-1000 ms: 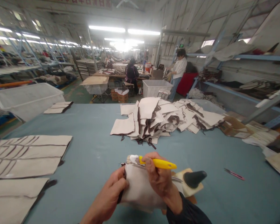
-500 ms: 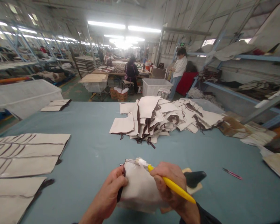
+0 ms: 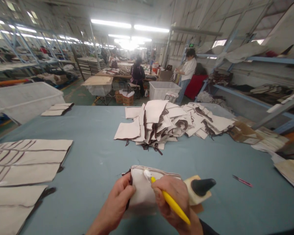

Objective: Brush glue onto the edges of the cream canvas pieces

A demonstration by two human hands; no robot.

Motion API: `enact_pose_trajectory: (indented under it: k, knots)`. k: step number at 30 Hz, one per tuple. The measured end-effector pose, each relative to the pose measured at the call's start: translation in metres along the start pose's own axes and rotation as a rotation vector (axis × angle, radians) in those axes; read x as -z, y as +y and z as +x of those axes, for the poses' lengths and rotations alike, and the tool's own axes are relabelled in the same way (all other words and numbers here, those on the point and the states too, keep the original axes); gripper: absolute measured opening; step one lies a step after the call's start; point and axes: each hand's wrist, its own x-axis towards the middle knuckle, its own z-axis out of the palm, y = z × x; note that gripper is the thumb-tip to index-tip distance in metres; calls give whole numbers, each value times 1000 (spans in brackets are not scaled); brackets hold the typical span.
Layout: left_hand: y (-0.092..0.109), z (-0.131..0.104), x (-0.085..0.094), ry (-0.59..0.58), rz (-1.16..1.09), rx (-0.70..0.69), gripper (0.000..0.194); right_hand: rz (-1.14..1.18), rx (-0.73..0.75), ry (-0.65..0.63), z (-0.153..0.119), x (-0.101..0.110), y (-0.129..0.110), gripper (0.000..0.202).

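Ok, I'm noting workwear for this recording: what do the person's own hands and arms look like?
Both the left hand and right hand are bare, without gloves; no ring or watch is discernible. A dark sleeve shows on the right arm at the bottom edge, with no readable markings. The left forearm is bare as far as it clearly shows.

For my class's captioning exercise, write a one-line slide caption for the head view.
Left hand grips a pale fabric piece while the right hand holds a yellow-handled brush over it.
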Motion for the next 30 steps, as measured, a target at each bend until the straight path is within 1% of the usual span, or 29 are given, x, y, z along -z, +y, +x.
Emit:
enact_pose_trajectory:
  k: [3, 6, 9, 11, 15, 18, 20, 22, 24, 26, 28, 30]
  knots:
    - [1, 0, 0, 32, 149, -84, 44, -10, 16, 30, 2, -16, -10, 27]
    - [-1, -1, 4, 43, 216, -123, 44, 65, 51, 53, 5, -26, -17, 28]
    - [-6, -2, 8, 31, 186, -125, 42, 120, 93, 26, 5, -26, -21, 29]
    - [-9, -3, 10, -9, 101, -100, 42, 132, 57, 20, 2, -24, -22, 30]
    - [-8, -4, 10, -70, -62, -57, 46, 186, -129, 34, -12, -22, -23, 32]
    - [-6, -5, 10, -106, -94, -63, 48, 262, -337, 53, -25, -23, -21, 31]
    - [-5, -6, 11, -131, -86, -67, 46, 394, -511, 66, -30, -26, -18, 33]
    - [-6, -6, 11, -131, -9, -90, 40, 580, -675, 90, -29, -27, -16, 36]
    - [-10, -6, 12, -81, 167, -170, 28, 742, -808, 169, -23, -25, -13, 40]
    - [-18, -6, 13, -3, 408, -320, 20, 785, -881, 279, -14, -19, -10, 44]
    - [-27, -4, 14, 40, 618, -551, 25, 722, -875, 330, -4, -10, -9, 46]
    - [-36, -1, 15, 18, 780, -779, 27, 620, -815, 321, 1, 0, -8, 47]
